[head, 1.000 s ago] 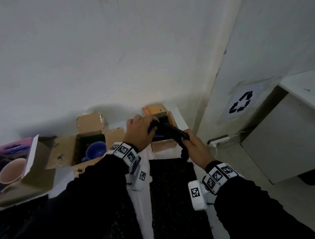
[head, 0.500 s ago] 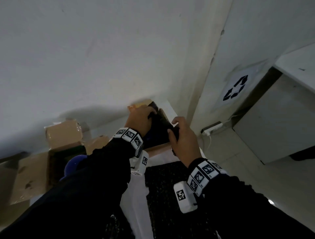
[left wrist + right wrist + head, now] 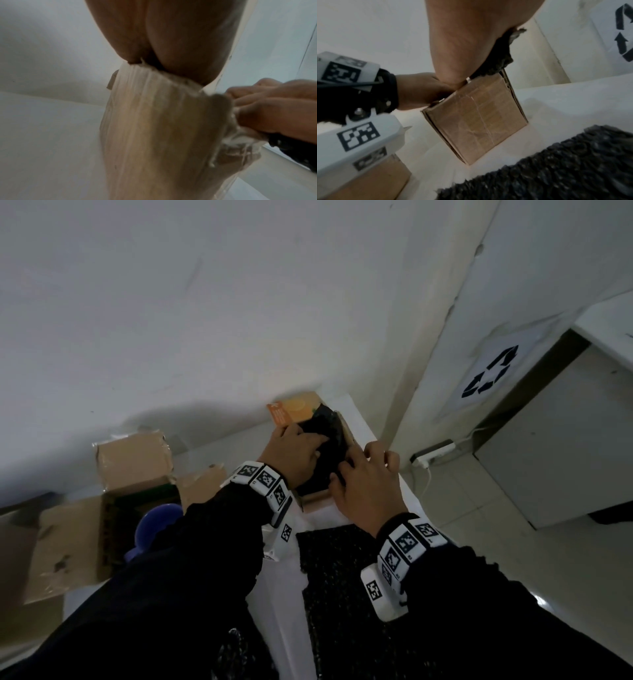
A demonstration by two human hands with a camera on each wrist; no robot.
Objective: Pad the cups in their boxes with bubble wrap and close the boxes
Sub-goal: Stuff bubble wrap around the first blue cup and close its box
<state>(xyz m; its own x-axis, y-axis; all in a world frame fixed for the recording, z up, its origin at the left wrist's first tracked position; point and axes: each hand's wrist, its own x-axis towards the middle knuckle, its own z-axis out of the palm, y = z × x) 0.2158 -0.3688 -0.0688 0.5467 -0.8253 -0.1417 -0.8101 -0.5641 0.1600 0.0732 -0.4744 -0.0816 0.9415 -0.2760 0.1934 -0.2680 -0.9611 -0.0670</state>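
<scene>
A small cardboard box [image 3: 313, 500] with an orange flap [image 3: 294, 413] stands near the table's far right corner. Black bubble wrap [image 3: 330, 436] fills its open top. My left hand [image 3: 305, 448] lies on the wrap from the left and presses it down. My right hand [image 3: 352, 474] pushes its fingertips into the box from the near right side. The cup inside is hidden. In the right wrist view the box [image 3: 479, 116] shows its front wall, with wrap [image 3: 496, 65] bulging out under my palm. A blue cup [image 3: 156, 530] sits in a larger open box [image 3: 68, 542] at left.
A flat sheet of black bubble wrap [image 3: 339, 583] lies on the white table [image 3: 356, 419] in front of the small box. The wall is right behind the boxes. A power strip [image 3: 433, 453] and a grey cabinet [image 3: 565, 446] stand on the floor to the right.
Both hands held the wrap above the small box, then brought it down into it. Now they press it inside. My head has tilted up and left, so the pink cup's box is out of view.
</scene>
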